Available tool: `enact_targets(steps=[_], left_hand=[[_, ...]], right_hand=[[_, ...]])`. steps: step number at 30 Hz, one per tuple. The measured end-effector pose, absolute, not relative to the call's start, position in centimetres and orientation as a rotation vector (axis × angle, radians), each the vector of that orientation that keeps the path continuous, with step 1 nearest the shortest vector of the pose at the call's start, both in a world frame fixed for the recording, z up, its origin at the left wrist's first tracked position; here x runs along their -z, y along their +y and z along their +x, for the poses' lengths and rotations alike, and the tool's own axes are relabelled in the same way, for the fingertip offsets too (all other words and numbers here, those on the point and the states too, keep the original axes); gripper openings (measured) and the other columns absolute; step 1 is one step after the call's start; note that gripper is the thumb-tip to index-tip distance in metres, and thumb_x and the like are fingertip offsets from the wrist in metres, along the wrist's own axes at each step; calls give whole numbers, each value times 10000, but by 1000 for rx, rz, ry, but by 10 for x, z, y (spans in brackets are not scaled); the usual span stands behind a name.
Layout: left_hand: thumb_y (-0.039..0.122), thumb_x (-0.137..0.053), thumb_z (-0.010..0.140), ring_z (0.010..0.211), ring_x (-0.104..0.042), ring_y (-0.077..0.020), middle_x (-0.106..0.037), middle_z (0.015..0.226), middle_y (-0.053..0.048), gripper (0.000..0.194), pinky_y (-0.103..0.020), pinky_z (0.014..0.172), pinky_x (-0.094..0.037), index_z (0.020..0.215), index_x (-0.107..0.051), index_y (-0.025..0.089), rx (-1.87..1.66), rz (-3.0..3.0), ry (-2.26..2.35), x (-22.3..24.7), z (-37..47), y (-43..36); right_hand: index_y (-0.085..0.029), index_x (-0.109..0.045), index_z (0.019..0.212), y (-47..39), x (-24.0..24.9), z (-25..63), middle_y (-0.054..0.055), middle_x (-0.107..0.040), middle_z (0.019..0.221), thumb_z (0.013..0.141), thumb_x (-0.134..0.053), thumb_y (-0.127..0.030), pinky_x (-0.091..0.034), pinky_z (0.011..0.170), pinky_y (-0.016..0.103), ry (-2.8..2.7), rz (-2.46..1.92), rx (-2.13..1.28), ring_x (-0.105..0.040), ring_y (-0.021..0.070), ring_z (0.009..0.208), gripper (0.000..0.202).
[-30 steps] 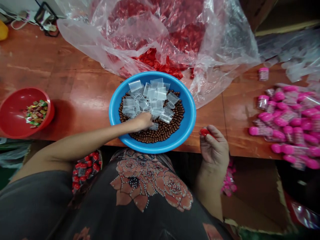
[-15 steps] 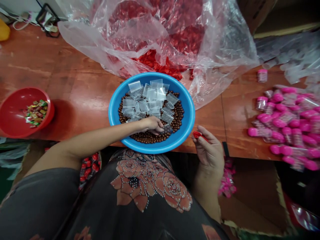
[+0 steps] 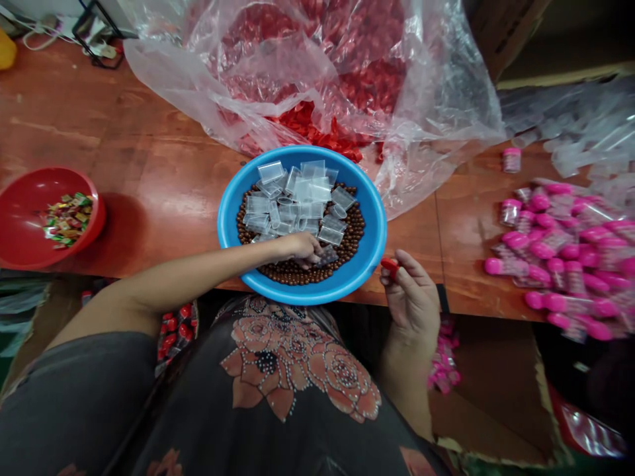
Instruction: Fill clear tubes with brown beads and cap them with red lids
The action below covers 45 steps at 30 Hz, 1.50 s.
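A blue basin [image 3: 225,228] holds small brown balls [image 3: 354,231] with several clear plastic containers [image 3: 312,188] heaped on them. Inside the basin, my left hand [image 3: 301,247] is closed on a clear plastic container [image 3: 327,256] that lies low among the balls. My fingers partly hide it, and balls show through its wall. Just off the basin's right rim, my right hand [image 3: 413,294] pinches a red plastic cap [image 3: 389,266] between thumb and fingers.
A plastic bag [image 3: 436,125] of red caps lies behind the basin. On the left stands a red bowl [image 3: 20,238] of wrapped sweets [image 3: 69,219]. Pink-capped containers [image 3: 570,251] are piled on the right. Below the table edge sits an open cardboard box [image 3: 496,390].
My left hand has shifted slightly within the basin, still on the clear container. In my right fingers the red cap has turned, showing its side instead of its round end. The view has shifted slightly.
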<state>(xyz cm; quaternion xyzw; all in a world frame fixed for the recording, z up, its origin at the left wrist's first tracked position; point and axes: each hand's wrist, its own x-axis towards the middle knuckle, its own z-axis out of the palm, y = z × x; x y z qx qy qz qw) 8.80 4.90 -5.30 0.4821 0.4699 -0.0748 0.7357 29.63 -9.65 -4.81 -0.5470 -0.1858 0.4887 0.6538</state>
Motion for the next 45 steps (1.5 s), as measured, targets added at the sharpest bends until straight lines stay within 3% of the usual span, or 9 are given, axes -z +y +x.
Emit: enact_targets(steps=[5, 9, 21, 26, 31, 34, 37, 40, 45], left_hand=[[49, -684, 672, 681, -636, -171, -611, 615, -39, 48, -377, 754, -563, 668, -675, 96, 179, 1122, 1086, 51, 99, 48], [68, -697, 706, 621, -614, -132, -592, 589, -14, 91, -363, 769, -574, 644, -639, 100, 122, 1075, 1073, 52, 110, 45], [-47, -676, 688, 665, -623, -108, -621, 675, 7, 177, -368, 832, -544, 772, -626, 101, -53, 814, 974, 43, 106, 42], [30, -716, 691, 738, -607, -104, -651, 780, -3, 167, -366, 897, -491, 822, -652, 111, -150, 953, 793, 16, 90, 39], [118, -714, 708, 926, -631, -143, -697, 1001, -47, 312, -317, 920, -466, 1016, -668, 146, -247, 1083, 737, -12, 62, 32], [192, -718, 727, 998, -631, -162, -691, 1088, -71, 384, -322, 951, -455, 1105, -658, 152, -327, 1180, 757, -14, 46, 28], [261, -710, 754, 983, -639, -164, -694, 1102, -89, 402, -327, 958, -458, 1130, -652, 133, -382, 1249, 796, -9, 32, 25], [314, -683, 790, 1005, -646, -167, -690, 1155, -102, 425, -328, 965, -462, 1170, -649, 127, -397, 1255, 802, -5, 21, 23], [350, -657, 819, 1094, -638, -198, -690, 1216, -97, 440, -366, 1012, -447, 1215, -665, 158, -424, 1357, 823, -1, 10, 19]], right_hand=[[-250, -770, 923, -95, 46, 291, -5, -761, 846, 574, -885, -287, -516, 564, 188, -404, -1274, -1108, -662, 83, 654, 370], [-261, -773, 946, -98, 44, 291, 1, -771, 910, 534, -900, -222, -548, 642, 199, -440, -1322, -1110, -694, 103, 758, 433], [-229, -762, 861, -93, 45, 290, -11, -723, 748, 579, -879, -284, -496, 566, 209, -397, -1267, -976, -649, 96, 666, 310], [-231, -753, 918, -86, 28, 287, -17, -674, 714, 644, -831, -320, -441, 467, 184, -434, -1251, -960, -600, 85, 607, 298], [-298, -726, 1017, -64, 9, 270, -29, -665, 723, 706, -788, -328, -430, 424, 167, -615, -1151, -1022, -612, 93, 608, 319], [-324, -705, 1105, -45, 2, 252, -22, -686, 839, 765, -748, -309, -508, 511, 174, -701, -1105, -1098, -643, 92, 715, 343], [-359, -670, 1183, -29, -4, 235, -15, -696, 1047, 749, -757, -249, -602, 758, 258, -736, -1067, -1217, -682, 129, 920, 456], [-387, -637, 1233, -21, -9, 222, -18, -663, 1242, 725, -777, -220, -569, 980, 376, -758, -1015, -1316, -669, 182, 1094, 552], [-350, -654, 1214, -18, -11, 208, -3, -671, 1280, 788, -750, -308, -521, 1054, 454, -816, -974, -1427, -656, 210, 1156, 440]])
